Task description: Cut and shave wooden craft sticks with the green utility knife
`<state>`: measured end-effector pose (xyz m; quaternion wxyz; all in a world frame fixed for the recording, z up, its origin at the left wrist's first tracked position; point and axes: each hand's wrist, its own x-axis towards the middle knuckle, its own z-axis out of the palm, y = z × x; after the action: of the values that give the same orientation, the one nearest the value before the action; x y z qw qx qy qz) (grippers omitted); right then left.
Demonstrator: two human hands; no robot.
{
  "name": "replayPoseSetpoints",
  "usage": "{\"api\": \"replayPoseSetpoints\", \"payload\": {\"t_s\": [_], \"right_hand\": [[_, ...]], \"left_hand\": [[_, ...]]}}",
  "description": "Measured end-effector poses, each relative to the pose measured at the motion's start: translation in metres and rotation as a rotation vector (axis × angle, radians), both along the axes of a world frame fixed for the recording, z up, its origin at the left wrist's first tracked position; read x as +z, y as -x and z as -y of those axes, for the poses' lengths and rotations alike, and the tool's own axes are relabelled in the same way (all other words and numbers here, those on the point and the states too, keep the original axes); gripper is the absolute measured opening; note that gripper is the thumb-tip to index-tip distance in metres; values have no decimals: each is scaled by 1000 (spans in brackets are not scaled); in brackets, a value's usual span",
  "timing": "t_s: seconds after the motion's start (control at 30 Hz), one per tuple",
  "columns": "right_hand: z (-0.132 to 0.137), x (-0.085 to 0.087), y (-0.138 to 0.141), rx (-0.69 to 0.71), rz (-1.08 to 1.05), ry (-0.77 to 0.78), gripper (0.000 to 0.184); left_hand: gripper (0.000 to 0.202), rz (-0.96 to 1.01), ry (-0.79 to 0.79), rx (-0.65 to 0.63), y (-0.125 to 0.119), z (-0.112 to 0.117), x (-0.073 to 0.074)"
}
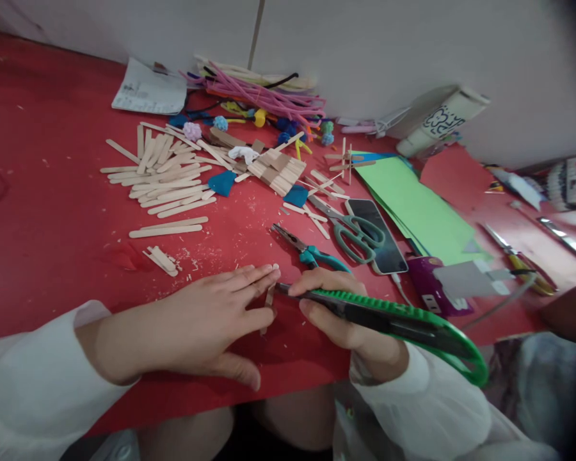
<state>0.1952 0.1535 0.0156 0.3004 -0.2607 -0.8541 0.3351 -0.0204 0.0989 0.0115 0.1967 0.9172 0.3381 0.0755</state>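
Note:
A wooden craft stick (269,297) lies on the red tabletop near the front edge, partly hidden under the fingers of my left hand (206,320). That hand reaches in flat from the left and holds the stick down, with its thumb spread off to the side. My right hand (338,314) is wrapped round a green utility knife (413,326). The knife's tip meets the stick beside my left fingertips; I cannot tell how deep it cuts. Just beyond my hands, teal pliers (310,251) lie with their jaws pointing away to the left. Short cut stick pieces (162,260) and shavings are scattered nearby.
Many craft sticks (168,176) are piled at the back left. Grey-green scissors (358,237) overlap a phone (377,234) on the right. Green paper (422,198), pink pipe cleaners (264,96) and a cup (441,121) sit farther back. Another person's arm (569,314) shows at right.

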Motion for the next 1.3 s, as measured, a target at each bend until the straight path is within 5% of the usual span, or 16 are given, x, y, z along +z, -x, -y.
{"api": "replayPoseSetpoints", "payload": {"t_s": [0.2,1.3], "right_hand": [[0,1,1,6,43,-6,17],[3,6,-1,25,91,-22,17]], "left_hand": [[78,20,-37,-16,4,3,-9],[63,34,-153,-6,7,-7,-8]]}}
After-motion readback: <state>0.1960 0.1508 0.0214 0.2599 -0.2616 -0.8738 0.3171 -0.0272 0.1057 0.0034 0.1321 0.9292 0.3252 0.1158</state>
